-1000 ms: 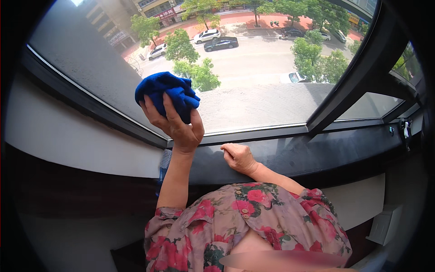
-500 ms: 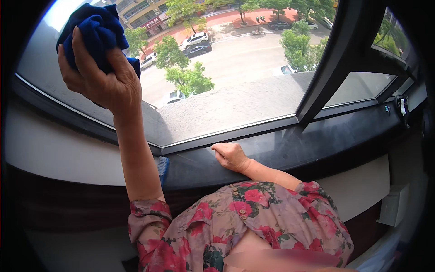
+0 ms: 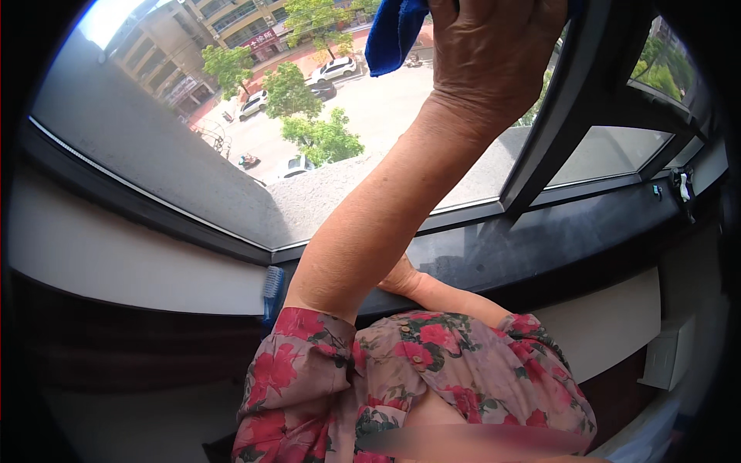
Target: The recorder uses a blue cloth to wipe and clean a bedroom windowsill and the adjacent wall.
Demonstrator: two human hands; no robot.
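We count two bare hands: our left hand (image 3: 494, 46) and our right hand (image 3: 401, 276). We see one bright blue cleaning cloth (image 3: 394, 31), one blue plastic brush (image 3: 272, 289) and one dark stone windowsill (image 3: 556, 239). Outside, we make out four cars on the street, including a white car (image 3: 333, 69).

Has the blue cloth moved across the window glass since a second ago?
Yes. The left hand carried the blue cloth up, away from the dark sill.
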